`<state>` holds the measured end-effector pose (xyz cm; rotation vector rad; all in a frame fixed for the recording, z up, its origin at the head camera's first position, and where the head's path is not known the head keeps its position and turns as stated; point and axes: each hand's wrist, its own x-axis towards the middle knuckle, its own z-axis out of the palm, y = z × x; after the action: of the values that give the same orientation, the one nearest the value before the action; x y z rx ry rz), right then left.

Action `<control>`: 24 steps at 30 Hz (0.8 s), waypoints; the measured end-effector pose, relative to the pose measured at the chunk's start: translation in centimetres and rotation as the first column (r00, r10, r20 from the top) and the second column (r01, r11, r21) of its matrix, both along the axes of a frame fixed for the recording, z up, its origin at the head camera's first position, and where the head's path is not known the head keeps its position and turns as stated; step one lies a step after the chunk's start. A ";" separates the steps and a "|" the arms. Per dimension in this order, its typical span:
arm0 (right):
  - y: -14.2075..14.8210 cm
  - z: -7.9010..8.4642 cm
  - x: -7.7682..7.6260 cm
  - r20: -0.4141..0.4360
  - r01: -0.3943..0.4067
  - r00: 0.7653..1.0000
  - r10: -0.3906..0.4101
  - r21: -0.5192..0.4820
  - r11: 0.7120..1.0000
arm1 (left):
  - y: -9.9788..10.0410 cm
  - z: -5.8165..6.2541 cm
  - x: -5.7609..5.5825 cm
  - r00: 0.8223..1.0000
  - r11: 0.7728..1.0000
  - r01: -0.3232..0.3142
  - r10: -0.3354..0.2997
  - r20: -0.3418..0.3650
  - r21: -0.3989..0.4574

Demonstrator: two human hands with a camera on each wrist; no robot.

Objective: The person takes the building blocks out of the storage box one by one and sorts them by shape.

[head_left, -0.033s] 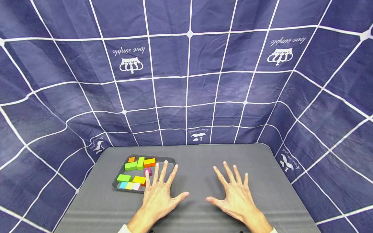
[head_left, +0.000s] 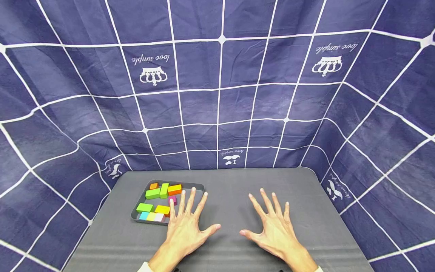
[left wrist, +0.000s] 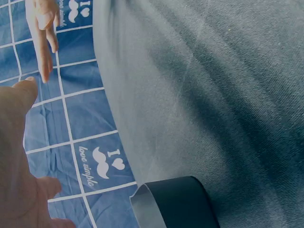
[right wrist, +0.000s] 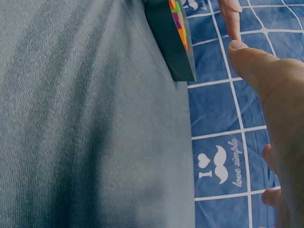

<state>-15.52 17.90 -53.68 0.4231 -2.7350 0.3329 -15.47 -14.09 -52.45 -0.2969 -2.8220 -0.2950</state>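
Note:
My left hand (head_left: 185, 230) is held palm down with its fingers spread, and it holds nothing. From the head view its fingers overlap the right part of a shallow dark grey tray (head_left: 159, 202); the wrist views show the hand raised above the table. Inside the tray lie several small coloured blocks, among them a pink block (head_left: 172, 200), an orange block (head_left: 175, 189), a white block (head_left: 159, 217) and a blue block (head_left: 144, 216). Fingers also spread and holding nothing, my right hand (head_left: 276, 230) hovers over the table to the right.
A grey cloth covers the table (head_left: 231, 196). Behind it and along both sides hangs a blue curtain (head_left: 200, 109) with white grid lines. The tray's corner (left wrist: 183, 204) shows low in the left wrist view.

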 end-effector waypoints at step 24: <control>-2.6 -0.3 -1.2 -0.138 -0.054 0.990 0.041 -0.092 0.994 | -3.3 -0.1 -0.5 0.996 0.989 -0.085 0.079 0.049 0.121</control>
<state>-16.71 15.29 -53.94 0.4681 -2.5681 0.4288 -15.93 -17.38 -52.54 -0.1485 -2.8354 -0.4604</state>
